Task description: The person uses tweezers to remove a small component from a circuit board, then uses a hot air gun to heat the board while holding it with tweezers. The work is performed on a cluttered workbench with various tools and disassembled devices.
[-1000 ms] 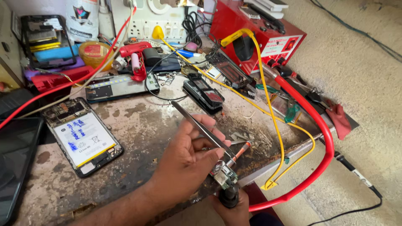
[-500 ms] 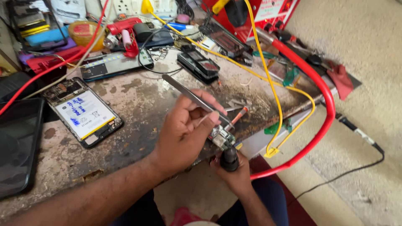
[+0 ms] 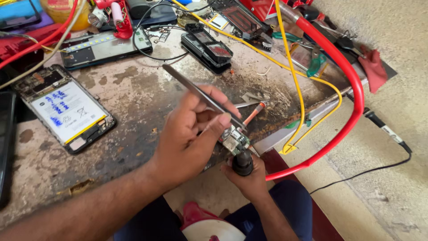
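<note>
Gripping tweezers [image 3: 203, 96] over small circuit board [image 3: 235, 139].
Left hand [image 3: 189, 134] fingers [image 3: 218, 122] are clamping tweezers; right hand [image 3: 249, 178] fingers are pinching the board below them.

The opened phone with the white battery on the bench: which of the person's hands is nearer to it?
Left. The left hand, gripping tweezers, lies just right of the opened phone; the right hand is farther off, below the bench edge, holding a small circuit board.

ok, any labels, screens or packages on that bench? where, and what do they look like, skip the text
Battery label: white rectangle with blue handwriting and a yellow edge strip, inside the opened phone at left.
Dark screen: black panel at the far left edge, unlit.
Small phone: black, upper middle, dark reddish screen, unlit.
Yellow container: top left, red label, cut off by the frame.
Left hand holds tweezers over a small circuit board.
</note>
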